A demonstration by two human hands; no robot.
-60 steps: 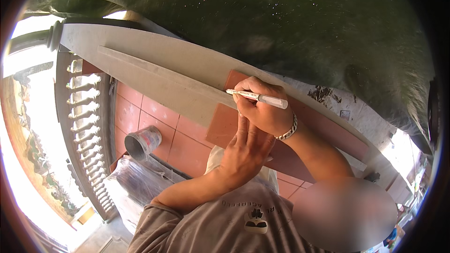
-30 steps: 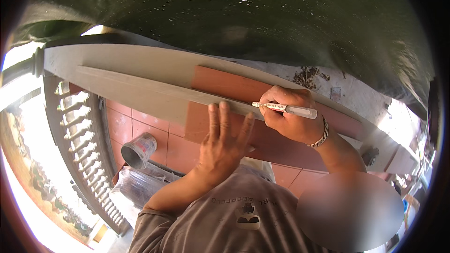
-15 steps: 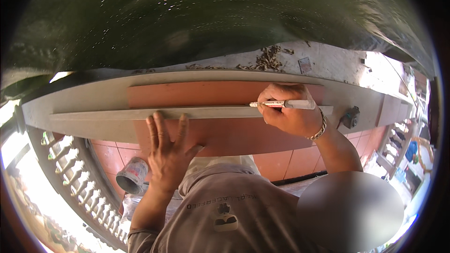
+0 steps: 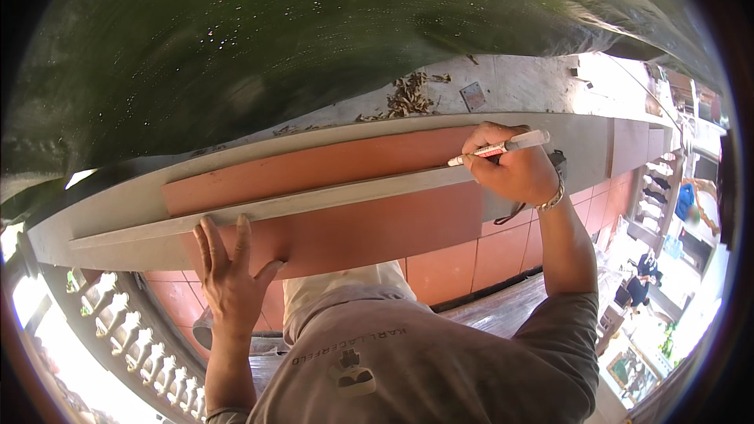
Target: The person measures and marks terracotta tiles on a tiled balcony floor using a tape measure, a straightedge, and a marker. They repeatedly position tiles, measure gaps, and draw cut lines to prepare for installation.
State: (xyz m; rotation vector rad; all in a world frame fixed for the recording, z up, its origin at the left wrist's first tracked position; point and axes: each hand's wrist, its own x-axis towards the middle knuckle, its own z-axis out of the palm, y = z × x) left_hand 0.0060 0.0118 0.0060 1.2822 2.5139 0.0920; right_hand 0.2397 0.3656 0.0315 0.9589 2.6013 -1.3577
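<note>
A flat reddish-brown board (image 4: 369,232) lies across a grey plank surface (image 4: 126,232). On top of the board, lengthwise, rests a long grey straight strip (image 4: 338,199). My left hand (image 4: 233,276) presses down with fingers spread, its fingertips at the strip's near edge and the thumb on the board. Pinched in my right hand (image 4: 514,171) is a white marker pen (image 4: 528,140). The pen's tip meets the strip's far edge close to the board's right end. My right fist hides the strip's right end.
A tape measure (image 4: 558,159) sits partly hidden beyond my right wrist. Dark green sheeting (image 4: 259,39) hangs along the far side, with dry leaves (image 4: 410,96) beside it. A bucket (image 4: 203,330) stands behind my left forearm, near a white balustrade (image 4: 141,345). Orange tiles (image 4: 444,267) cover the floor.
The pen tip has travelled rightward along the strip toward the board's right end. My left hand stays on the strip and board. The whole view has shifted and tilted.
</note>
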